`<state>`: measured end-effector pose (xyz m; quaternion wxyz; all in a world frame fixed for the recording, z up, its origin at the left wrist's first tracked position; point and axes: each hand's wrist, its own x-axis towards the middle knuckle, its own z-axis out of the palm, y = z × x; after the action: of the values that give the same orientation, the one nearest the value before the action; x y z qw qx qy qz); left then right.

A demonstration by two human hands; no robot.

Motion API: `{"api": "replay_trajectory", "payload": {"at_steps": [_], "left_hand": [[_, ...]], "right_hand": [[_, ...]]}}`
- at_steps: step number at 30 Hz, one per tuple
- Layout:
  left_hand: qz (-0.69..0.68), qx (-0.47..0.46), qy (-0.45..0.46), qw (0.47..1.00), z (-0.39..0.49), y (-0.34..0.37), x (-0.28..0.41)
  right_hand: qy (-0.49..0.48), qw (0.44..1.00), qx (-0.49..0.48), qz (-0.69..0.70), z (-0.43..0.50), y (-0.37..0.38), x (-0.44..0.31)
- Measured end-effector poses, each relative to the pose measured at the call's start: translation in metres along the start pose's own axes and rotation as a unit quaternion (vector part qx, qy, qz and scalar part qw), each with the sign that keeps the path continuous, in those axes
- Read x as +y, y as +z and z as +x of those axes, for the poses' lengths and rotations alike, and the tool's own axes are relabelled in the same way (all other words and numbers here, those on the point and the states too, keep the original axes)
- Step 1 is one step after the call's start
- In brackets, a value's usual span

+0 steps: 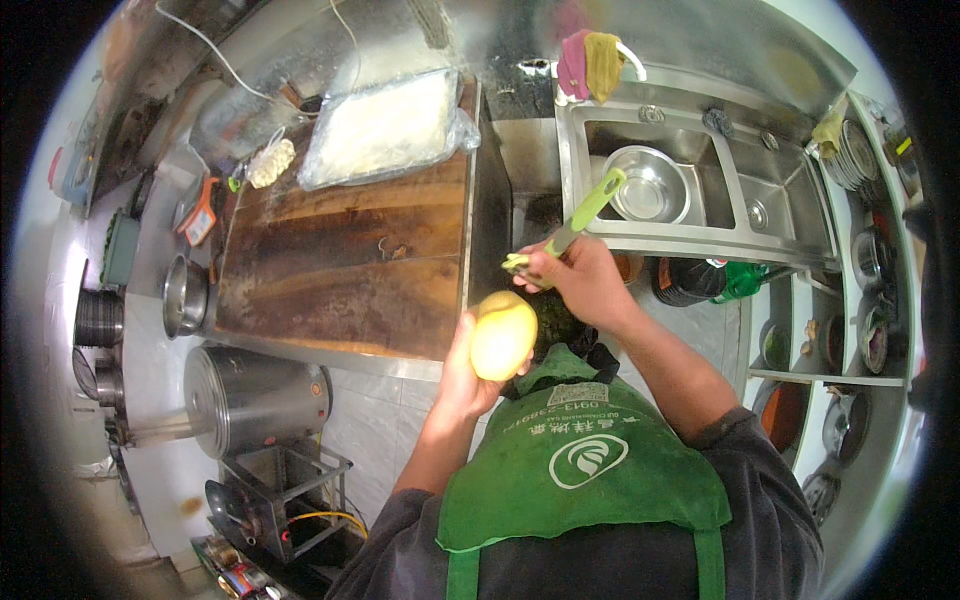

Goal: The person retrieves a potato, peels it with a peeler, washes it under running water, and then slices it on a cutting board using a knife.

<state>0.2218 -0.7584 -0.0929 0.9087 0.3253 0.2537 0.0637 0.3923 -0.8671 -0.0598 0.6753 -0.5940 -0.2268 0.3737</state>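
Observation:
A mostly peeled, yellow potato [504, 343] rests in my left hand [456, 382], its fingers wrapped round the underside. A strip of brownish skin [501, 301] shows along the potato's upper end. My right hand [585, 289] grips a peeler with a light green handle [589, 214], which slants up and to the right out of the fist. At the peeler's head are pale yellow-green bits [516, 262], possibly peel; the fingers partly hide the blade. The peeler's head is apart from the potato, a little above and right of it.
Left of my hands stands a wooden-topped counter [337, 285] with a plastic-wrapped tray [382, 127]. At the right is a steel double sink [645, 238] holding a steel basin [651, 184]. A large steel pot [262, 397] stands lower left; shelves with dishes [825, 379] line the right side.

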Motion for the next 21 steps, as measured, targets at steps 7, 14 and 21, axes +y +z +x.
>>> {"api": "replay_trajectory", "payload": {"at_steps": [7, 14, 21], "left_hand": [[0.012, -0.032, 0.037, 0.999, 0.001, -0.004, -0.004], [-0.021, -0.106, 0.041, 0.993, 0.003, 0.0, 0.0], [0.006, -0.082, 0.062, 0.995, 0.003, 0.008, 0.003]], "right_hand": [[-0.078, 0.994, -0.057, 0.048, -0.01, -0.011, 0.002], [-0.024, 0.987, -0.156, 0.033, -0.014, -0.013, -0.014], [-0.038, 0.99, -0.139, 0.008, -0.014, -0.014, -0.013]]}}
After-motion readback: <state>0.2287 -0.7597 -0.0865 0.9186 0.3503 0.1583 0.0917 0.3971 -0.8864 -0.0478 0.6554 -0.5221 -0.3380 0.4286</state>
